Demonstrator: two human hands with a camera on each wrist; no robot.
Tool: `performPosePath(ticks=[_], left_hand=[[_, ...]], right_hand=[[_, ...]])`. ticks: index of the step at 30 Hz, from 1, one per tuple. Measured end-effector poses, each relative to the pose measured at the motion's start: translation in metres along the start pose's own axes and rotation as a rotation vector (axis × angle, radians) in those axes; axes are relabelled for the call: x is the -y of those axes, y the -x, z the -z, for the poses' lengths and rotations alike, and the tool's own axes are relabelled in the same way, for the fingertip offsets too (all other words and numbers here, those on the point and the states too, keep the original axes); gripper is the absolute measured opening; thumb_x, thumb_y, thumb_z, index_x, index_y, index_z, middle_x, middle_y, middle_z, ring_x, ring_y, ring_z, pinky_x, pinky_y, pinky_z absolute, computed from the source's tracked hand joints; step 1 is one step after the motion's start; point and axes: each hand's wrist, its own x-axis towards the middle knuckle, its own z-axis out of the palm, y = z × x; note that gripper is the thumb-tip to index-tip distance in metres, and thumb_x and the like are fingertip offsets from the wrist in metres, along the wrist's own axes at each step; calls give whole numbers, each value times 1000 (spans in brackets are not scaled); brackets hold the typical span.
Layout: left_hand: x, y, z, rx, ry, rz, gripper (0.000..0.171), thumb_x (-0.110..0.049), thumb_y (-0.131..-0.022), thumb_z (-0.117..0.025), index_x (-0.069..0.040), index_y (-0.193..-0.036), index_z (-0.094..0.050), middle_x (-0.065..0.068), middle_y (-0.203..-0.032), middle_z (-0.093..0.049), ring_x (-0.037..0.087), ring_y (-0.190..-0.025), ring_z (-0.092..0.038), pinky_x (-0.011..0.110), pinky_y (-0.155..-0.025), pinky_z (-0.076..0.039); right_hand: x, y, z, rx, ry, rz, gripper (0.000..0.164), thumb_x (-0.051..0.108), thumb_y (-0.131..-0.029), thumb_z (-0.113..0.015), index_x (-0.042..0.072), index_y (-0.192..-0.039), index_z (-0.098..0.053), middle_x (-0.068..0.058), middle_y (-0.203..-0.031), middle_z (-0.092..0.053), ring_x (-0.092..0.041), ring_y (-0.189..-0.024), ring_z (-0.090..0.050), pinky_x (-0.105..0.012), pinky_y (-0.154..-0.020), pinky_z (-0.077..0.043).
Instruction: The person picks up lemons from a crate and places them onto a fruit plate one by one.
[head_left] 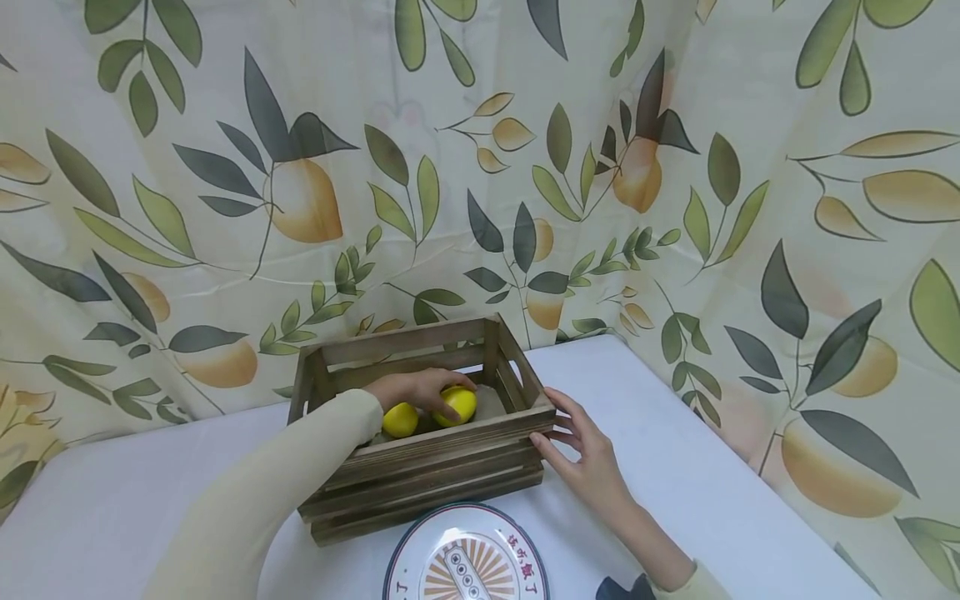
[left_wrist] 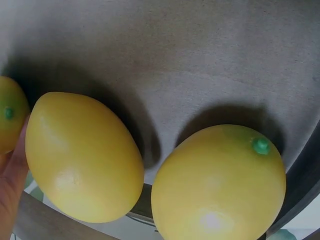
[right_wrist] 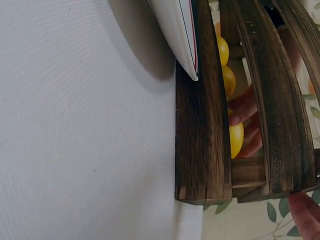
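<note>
Inside a slatted wooden crate (head_left: 420, 475), my left hand (head_left: 420, 390) grips a yellow lemon (head_left: 462, 403) with a green stem tip. A second lemon (head_left: 400, 420) lies just left of it on the crate floor. The left wrist view has two lemons close up, one pointed lemon (left_wrist: 82, 157) and one lemon with a green nub (left_wrist: 220, 185); the held lemon (left_wrist: 11, 112) is cut off at the left edge. My right hand (head_left: 592, 462) holds the crate's front right corner, thumb at the front and fingers along the end. Through the slats, left fingers (right_wrist: 242, 107) curl over the lemon.
In front of the crate lies a round white plate (head_left: 491, 554) with a dark rim and a printed sunburst. The table has a white cloth (head_left: 600, 375). A curtain (head_left: 450, 208) printed with leaves and fruit hangs behind and to the right.
</note>
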Motion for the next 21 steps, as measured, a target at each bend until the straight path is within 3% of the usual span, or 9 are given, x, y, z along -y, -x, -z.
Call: performPosePath(ticks=[21], left_hand=[[-7,2,3,-3,-91,-24,54,-11,-84,-76,-10,-135,-57,15,-134,-50,22,-107,-50,29,-83,-52]], right_hand=[[1,0,0,-6,-5,28,71,-10,-78,-75,7,-141,-47,-14,-128,-59,-16,-101,-66,-27,-80,-57]])
